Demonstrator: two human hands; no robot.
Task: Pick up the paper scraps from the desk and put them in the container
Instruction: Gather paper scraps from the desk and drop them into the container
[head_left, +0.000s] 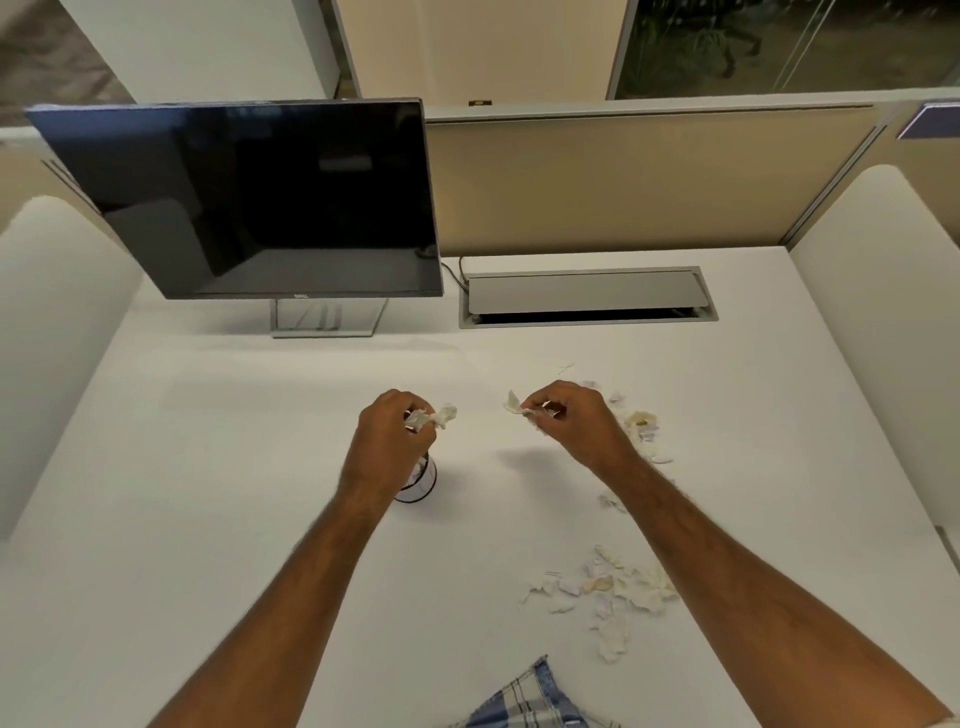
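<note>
Over on the left, the dark monitor (249, 197) stands at the back of the white desk (208, 519), out of the action. Now the left hand (389, 447), fingers curled round a crumpled wad of scraps (431, 417), held right above the small clear container (420, 483), which sits mostly hidden under the wrist; looks like a drop is coming. Across the gap, the right hand (571, 421) pinches a few scraps (519, 408) of its own, lifted off the surface, probably next in line. Right of it, a loose pile (644, 431) lies on the desk, and nearer the person a bigger scatter (613, 592) waits. Plenty left to collect.
</note>
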